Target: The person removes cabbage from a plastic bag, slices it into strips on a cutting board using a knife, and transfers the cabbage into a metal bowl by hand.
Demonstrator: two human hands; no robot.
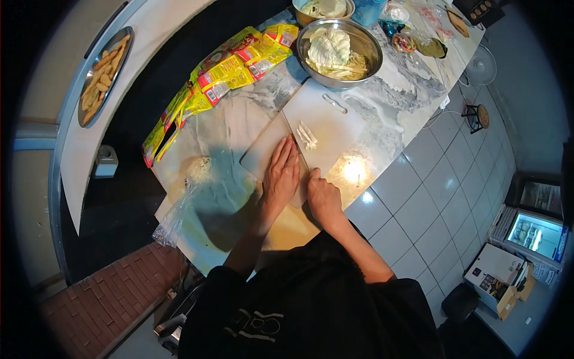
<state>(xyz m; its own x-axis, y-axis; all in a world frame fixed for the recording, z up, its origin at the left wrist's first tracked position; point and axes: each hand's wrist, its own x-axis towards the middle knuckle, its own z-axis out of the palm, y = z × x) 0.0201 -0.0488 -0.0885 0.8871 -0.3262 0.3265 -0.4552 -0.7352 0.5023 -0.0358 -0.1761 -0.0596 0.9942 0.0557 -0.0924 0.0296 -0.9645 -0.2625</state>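
Note:
A pale cutting board lies on the marble-patterned table, with a small pile of thin whitish strips on it. My left hand rests over the board, its fingers stretched out and lying close together; anything beneath them is hidden. Just right of it, my right hand is closed around the handle of a knife. The narrow blade points away from me, alongside my left fingertips. Beyond the board stands a steel bowl holding cabbage leaves and shredded pieces.
Yellow seasoning packets stretch along the table's left side. Clear plastic wrap hangs at the near left corner. Another bowl stands at the back. A plate of fried food sits on the left ledge. Tiled floor lies to the right.

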